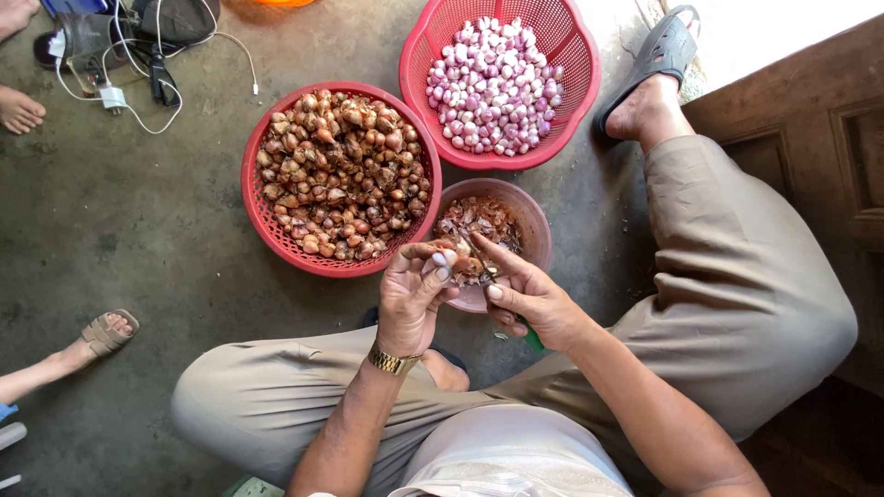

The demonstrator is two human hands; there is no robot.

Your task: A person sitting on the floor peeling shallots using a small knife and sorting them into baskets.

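Over the small pinkish plastic bowl of papery skins (pixel 539 230), the left hand (pixel 410 299) has its grip closed around a small, partly peeled pale shallot (pixel 442 260), pinched between thumb and fingertips with the bared end turned up. The right hand (pixel 532 299) is closed on a small knife with a green handle (pixel 532 337); the forefinger lies along the top and the blade, mostly hidden, points toward the shallot. Both hands sit just above the bowl's near rim, so loosened skin should fall into it rather than onto the grey concrete floor (pixel 138 239).

To do this peeling well, I judge that the bulb should be held firmly but turned a little with the left thumb after each strip, and that the blade should only catch the dry outer layer, drawn toward the thumb with a short, shallow pull. A deep cut would waste flesh and bring the edge close to the left fingertips.

Just beyond the bowl, to the left, stands a large round red plastic basket of brown unpeeled shallots (pixel 262 221), touching the bowl's rim. Farther off, near the sandalled foot (pixel 658 74), a second red plastic basket holds peeled pink-white shallots (pixel 580 92).
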